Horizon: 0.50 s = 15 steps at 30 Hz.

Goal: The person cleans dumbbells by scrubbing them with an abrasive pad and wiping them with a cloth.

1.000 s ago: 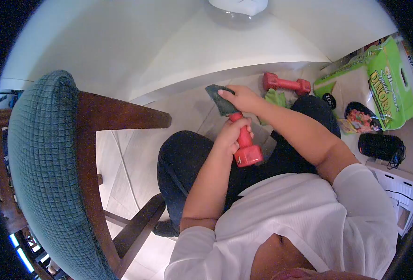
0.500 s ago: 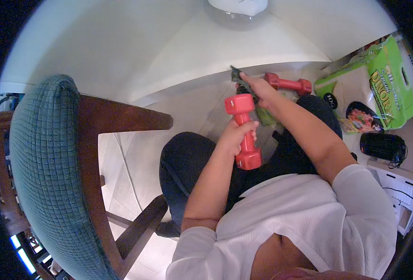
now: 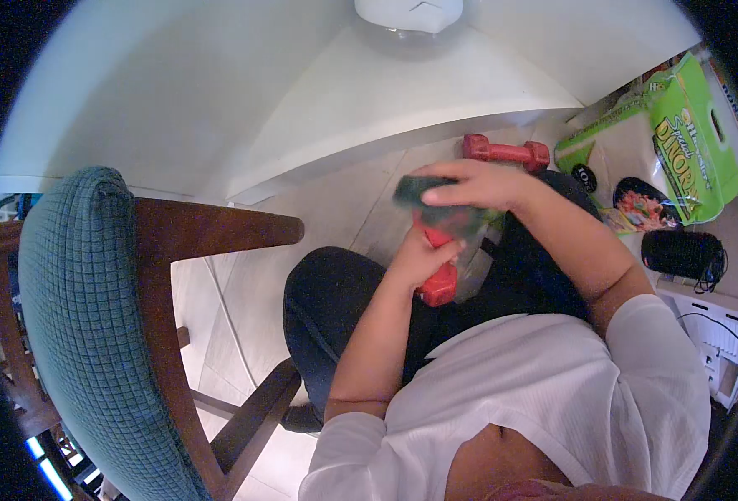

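Observation:
My left hand (image 3: 422,257) is wrapped round the handle of a red dumbbell (image 3: 440,287), held above my lap. Over the dumbbell's far end my right hand (image 3: 482,185) presses a dark green cloth (image 3: 413,191). The cloth and fingertips are smeared by motion, and that end of the dumbbell is mostly hidden beneath them. A second red dumbbell (image 3: 505,153) lies on the floor just beyond my right hand.
A chair with a green padded cover (image 3: 77,334) stands at my left. White panels (image 3: 336,108) rise in front. On the right are a green rice bag (image 3: 703,154), a black device with a cord (image 3: 678,255) and a white unit (image 3: 715,334).
My right hand has brought the cloth from beyond the held dumbbell back onto its far end. My left hand keeps its hold on the handle. The view has shifted slightly.

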Tool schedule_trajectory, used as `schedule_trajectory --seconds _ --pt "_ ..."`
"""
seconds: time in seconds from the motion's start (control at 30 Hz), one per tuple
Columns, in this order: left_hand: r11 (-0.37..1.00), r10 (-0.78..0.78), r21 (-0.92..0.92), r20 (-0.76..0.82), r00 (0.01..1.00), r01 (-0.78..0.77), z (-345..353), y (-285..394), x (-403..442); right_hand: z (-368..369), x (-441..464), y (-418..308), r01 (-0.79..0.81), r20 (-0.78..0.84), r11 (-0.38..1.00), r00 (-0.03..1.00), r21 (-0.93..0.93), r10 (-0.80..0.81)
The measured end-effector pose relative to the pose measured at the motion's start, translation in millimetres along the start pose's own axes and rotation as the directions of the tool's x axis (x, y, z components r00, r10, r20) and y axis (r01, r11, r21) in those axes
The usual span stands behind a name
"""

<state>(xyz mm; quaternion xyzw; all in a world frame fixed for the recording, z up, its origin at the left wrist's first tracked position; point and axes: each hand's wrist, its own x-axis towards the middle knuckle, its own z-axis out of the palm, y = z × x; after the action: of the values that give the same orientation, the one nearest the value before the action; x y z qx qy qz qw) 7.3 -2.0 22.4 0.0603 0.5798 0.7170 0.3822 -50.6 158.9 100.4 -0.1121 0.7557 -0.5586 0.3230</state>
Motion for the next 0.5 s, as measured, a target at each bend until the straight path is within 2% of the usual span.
schedule_trajectory --seconds 0.07,0.17,0.33,0.47,0.5 --pt "0.999 -0.033 0.016 -0.059 0.998 0.034 1 -1 0 8 11 -1 -0.143 0.065 0.959 0.989 0.243 0.131" --pt "0.998 -0.052 -0.044 -0.119 0.992 0.047 6 12 -1 9 23 4 -0.206 -0.026 0.973 0.977 0.102 0.209" --pt "0.997 -0.043 0.052 -0.102 0.994 0.048 1 1 5 3 37 8 -0.248 -0.016 0.959 0.967 0.140 0.252" --pt "0.974 -0.025 0.220 -0.132 0.991 0.054 4 6 4 0 51 37 -0.273 -0.027 0.951 0.960 0.143 0.280" --pt "0.982 -0.036 0.178 -0.133 0.990 0.060 4 2 6 0 53 42 -0.245 -0.059 0.959 0.965 0.143 0.255"
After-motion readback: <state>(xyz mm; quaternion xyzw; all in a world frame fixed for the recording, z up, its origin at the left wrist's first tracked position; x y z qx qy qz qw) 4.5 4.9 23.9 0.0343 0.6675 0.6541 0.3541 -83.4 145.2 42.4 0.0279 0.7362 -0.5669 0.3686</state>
